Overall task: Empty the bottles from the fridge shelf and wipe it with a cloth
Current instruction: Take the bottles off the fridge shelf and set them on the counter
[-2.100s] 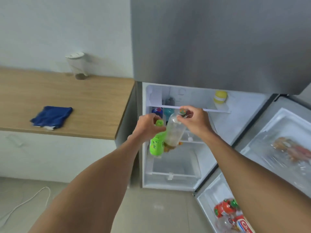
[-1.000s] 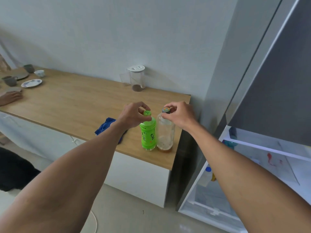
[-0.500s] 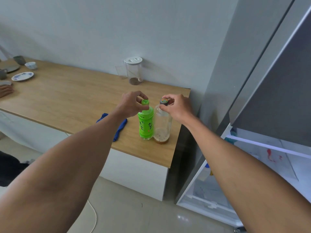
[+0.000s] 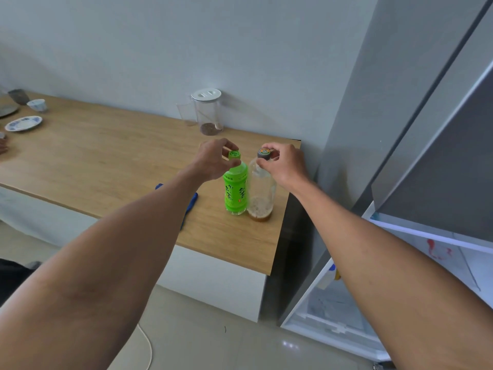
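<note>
A big grey fridge [image 4: 416, 108] is seen on the right side of the frame, and its open inside with a white shelf [image 4: 437, 236] is seen at the lower right. A red smear is seen on the white part under the shelf. A long wooden counter [image 4: 93, 156] is spread across the left and middle of the frame.

Two bottles are stood upright near the right end of the counter, side by side and touching. The green bottle [image 4: 235, 190] is on the left. The clear bottle [image 4: 261, 196], with a little brown drink at the bottom, is on the right.

The left hand [image 4: 213, 161] is curled around the green bottle's cap, and the cap is pinched between thumb and fingers. The right hand [image 4: 285, 162] is closed the same way on the clear bottle's grey cap.

A clear jug [image 4: 207, 113] with a white lid is stood by the wall at the back. A blue cloth [image 4: 190, 202] is laid on the counter left of the bottles, mostly hidden by the left arm. A plate [image 4: 23, 123] and small cups [image 4: 37, 104] are seen at the far left.
</note>
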`<state>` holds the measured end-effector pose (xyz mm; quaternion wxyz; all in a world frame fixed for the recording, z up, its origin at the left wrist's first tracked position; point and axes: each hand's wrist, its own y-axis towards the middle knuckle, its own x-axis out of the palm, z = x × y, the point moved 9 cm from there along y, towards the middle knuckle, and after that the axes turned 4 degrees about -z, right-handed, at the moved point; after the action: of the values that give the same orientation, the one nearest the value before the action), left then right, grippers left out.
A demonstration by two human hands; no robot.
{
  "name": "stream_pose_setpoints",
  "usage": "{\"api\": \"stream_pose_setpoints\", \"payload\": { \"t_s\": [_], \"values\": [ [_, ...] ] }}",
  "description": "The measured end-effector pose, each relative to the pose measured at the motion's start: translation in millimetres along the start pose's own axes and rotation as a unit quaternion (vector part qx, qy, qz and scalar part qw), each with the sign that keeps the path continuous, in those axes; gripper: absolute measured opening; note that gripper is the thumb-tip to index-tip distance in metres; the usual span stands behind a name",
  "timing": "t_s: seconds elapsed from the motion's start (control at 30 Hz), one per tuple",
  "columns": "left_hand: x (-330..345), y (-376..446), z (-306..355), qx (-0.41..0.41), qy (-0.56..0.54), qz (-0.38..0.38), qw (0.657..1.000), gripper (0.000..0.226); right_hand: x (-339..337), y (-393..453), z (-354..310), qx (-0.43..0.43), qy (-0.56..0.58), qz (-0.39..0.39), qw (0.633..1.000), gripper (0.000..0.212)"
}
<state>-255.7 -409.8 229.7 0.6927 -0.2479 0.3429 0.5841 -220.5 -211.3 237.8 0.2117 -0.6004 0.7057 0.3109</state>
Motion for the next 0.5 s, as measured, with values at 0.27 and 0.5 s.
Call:
{"api": "stream_pose_setpoints", "payload": {
  "t_s": [0.27,0.5],
  "values": [
    [1.2,-20.8,-4.8,-0.001,-0.025,0.032,0.999,0.068,-7.5,-16.2,0.0,-0.004,0.008,0.060,0.998,0.063],
    [2.6,-86.3,3.1,-0.030,-0.069,0.065,0.995,0.053,-20.7,-91.5,-16.9,-0.082,0.019,0.081,0.993,0.040]
  ]
}}
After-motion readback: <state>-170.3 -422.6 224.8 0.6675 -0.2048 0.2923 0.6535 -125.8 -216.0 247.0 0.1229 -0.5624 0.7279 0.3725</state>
